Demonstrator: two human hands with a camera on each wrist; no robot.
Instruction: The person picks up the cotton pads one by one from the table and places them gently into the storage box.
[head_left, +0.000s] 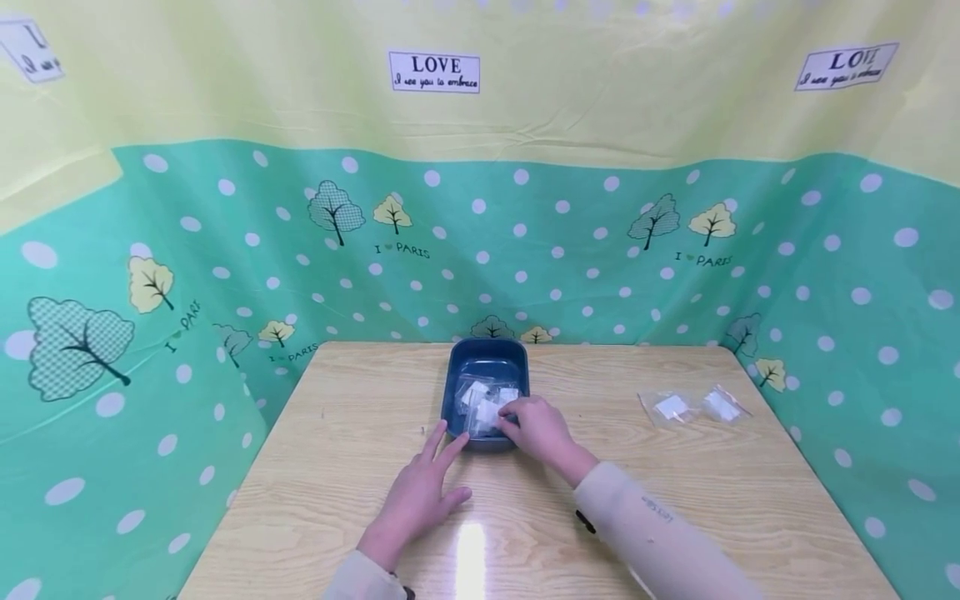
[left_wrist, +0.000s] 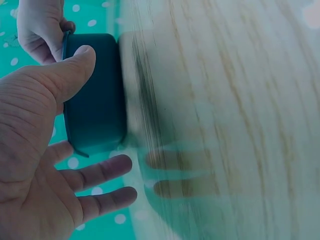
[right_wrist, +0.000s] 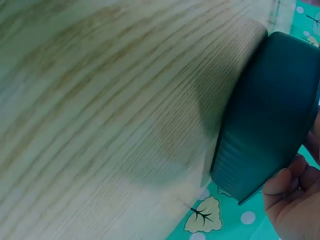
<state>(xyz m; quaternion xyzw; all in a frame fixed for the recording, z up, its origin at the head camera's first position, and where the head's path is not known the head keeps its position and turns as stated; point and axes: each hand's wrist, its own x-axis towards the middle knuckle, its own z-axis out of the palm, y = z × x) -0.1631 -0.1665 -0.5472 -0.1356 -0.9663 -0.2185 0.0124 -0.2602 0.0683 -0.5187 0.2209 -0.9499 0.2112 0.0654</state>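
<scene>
A dark blue rectangular bin (head_left: 489,352) stands on the table toward the back, with several small clear zip bags (head_left: 474,392) holding white squares inside it. My right hand (head_left: 538,429) reaches over the bin's near right rim, its thumb and forefinger pinching the edge of a clear zip bag (head_left: 486,414). In the right wrist view, curled fingers (right_wrist: 278,181) show at the rim, and the bag is hidden behind the wall. My left hand (head_left: 422,493) is spread at the near left corner, fingertips right at the rim. The left thumb (left_wrist: 82,56) overlaps the bin's side in the left wrist view.
Two more clear zip bags with white squares, one nearer (head_left: 670,407) and one farther right (head_left: 722,405), lie on the right of the wooden table (head_left: 337,442). A green dotted curtain (head_left: 480,250) hangs behind the table and along both sides.
</scene>
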